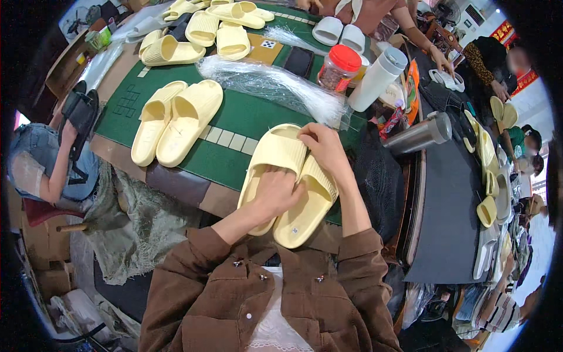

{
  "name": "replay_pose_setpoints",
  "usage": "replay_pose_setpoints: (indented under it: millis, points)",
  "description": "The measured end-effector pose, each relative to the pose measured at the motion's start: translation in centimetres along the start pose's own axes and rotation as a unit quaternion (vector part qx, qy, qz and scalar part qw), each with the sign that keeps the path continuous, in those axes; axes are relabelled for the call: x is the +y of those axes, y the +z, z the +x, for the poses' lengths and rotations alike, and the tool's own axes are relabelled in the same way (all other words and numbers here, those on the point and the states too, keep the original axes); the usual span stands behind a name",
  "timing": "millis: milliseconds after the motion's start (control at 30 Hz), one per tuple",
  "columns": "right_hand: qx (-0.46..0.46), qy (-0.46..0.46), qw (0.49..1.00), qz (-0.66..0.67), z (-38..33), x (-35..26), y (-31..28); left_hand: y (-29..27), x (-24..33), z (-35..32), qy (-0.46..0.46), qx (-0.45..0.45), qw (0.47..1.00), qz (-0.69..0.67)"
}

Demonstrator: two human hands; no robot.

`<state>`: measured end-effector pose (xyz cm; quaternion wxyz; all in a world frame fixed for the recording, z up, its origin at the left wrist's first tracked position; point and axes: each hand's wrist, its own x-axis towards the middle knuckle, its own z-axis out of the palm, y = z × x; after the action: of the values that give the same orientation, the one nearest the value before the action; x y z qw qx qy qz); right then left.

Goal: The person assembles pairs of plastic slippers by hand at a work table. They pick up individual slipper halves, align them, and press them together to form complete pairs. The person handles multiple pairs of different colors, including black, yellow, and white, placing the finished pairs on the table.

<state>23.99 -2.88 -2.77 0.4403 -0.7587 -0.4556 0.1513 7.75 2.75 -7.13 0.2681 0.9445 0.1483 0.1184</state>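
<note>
1. The pair of pale yellow slides (290,182) lies side by side at the near edge of the green table mat (234,117), toes pointing away from the person. Each slide has a thick moulded sole and a broad ribbed strap.
2. A second yellow pair (176,120) lies on the mat well to the left of the held pair; a bundle of clear plastic strips (275,85) lies just beyond it.
3. Hidden: the straps' middle sections are covered by the hands; whatever the fingers pinch cannot be made out.
4. The left hand (275,190) rests curled on the pair, fingers bent down between the two slides.
5. The right hand (322,146) is closed on the top edge of the right slide's strap.
</note>
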Motion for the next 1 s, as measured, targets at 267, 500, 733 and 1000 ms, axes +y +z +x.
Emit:
replay_pose_setpoints:
  millis: [267, 500, 733, 1000]
  points:
    - [0.19, -0.016, 0.98, 0.055, -1.2, 0.0, 0.8, -5.8, 0.7, -1.5, 0.083, 0.033, 0.996, 0.013]
    - [0.219, -0.029, 0.97, 0.103, -1.8, 0.5, 1.1, -8.7, 0.5, 3.6, 0.07, 0.133, 0.982, -0.111]
    - [0.181, -0.049, 0.98, 0.073, -1.8, 0.0, 1.6, -4.6, -2.4, 8.2, 0.079, 0.095, 0.965, -0.229]
    - [0.183, -0.069, 0.979, 0.054, -1.8, 0.4, 1.8, -4.0, -2.6, 7.5, 0.067, 0.123, 0.964, -0.225]
